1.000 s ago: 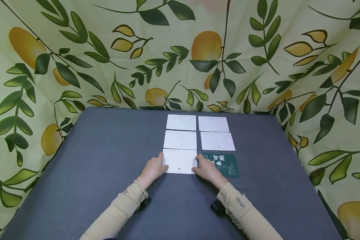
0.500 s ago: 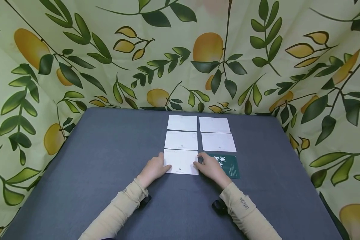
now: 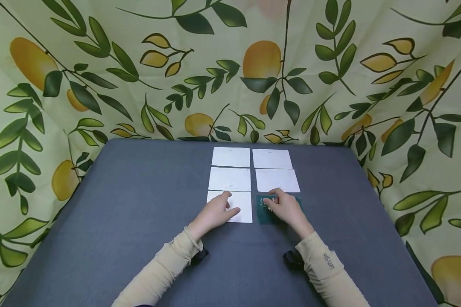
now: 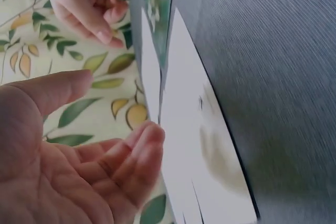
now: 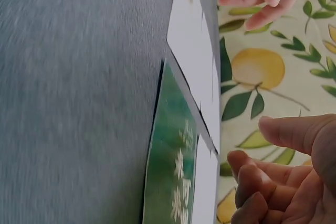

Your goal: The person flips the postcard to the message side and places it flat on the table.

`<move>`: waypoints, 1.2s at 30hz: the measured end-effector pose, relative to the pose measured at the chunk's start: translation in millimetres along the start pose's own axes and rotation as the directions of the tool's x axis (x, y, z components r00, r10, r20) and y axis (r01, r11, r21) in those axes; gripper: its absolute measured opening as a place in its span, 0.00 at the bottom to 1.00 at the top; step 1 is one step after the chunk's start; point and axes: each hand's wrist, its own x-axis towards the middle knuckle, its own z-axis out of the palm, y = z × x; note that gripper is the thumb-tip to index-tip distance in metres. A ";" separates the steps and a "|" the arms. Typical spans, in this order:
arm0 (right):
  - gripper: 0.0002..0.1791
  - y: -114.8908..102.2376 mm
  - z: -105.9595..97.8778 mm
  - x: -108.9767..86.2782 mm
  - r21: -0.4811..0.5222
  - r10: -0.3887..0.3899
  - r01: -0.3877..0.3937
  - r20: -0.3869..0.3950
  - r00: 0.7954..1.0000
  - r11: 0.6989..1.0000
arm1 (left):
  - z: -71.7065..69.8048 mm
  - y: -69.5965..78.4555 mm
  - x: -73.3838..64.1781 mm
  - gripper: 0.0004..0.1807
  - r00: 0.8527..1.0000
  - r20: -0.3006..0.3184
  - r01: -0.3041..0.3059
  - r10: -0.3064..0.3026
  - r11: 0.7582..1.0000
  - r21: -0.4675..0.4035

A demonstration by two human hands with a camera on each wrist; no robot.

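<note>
My left hand (image 3: 214, 213) hovers over the front white card (image 3: 243, 209) of the left column, thumb and fingers apart with nothing between them. In the left wrist view its shadow falls on that white card (image 4: 184, 98). My right hand (image 3: 289, 209) is held above a green card (image 3: 266, 217) with white lettering, covering part of it in the head view. The right wrist view shows this green card (image 5: 170, 108) flat on the cloth, and the right hand (image 5: 289, 171) raised off it with fingers loosely bent and nothing held.
Two white cards (image 3: 230, 179) (image 3: 230, 157) continue the left column toward the back. Behind the green card lie two more white cards (image 3: 277, 181) (image 3: 272, 158). A grey-blue cloth (image 3: 146, 192) covers the table, and a fruit-patterned curtain (image 3: 215, 64) surrounds its back and sides.
Both hands have let go of the front white card's side edges and lifted. The left hand has moved right over that card; the right hand has moved right over the green card.
</note>
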 end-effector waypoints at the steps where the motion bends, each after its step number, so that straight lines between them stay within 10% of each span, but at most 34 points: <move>1: 0.25 2.4 -2.3 0.0 -0.006 0.004 -0.004 -0.011 1.000 1.000 | 1.3 2.4 1.6 0.28 1.000 0.011 -0.011 0.011 1.000 -0.015; 9: 0.42 28.3 -16.9 -3.2 -0.001 0.060 -0.060 -0.073 0.996 0.998 | 15.9 17.8 10.9 0.32 0.989 0.107 -0.074 0.097 0.977 -0.200; 19: 0.52 59.0 -36.4 -20.2 0.078 0.152 -0.152 0.007 0.988 0.985 | 39.1 30.9 11.6 0.36 0.974 0.218 0.043 0.055 0.908 -0.417; 27: 0.54 68.1 -35.2 -27.8 0.137 0.251 -0.260 0.075 0.965 0.956 | 51.9 30.5 12.9 0.36 0.959 0.281 0.166 0.017 0.773 -0.612; 36: 0.50 72.6 -33.1 -32.3 0.182 0.278 -0.281 0.045 0.960 0.942 | 58.6 28.7 16.5 0.38 0.951 0.309 0.204 0.035 0.678 -0.706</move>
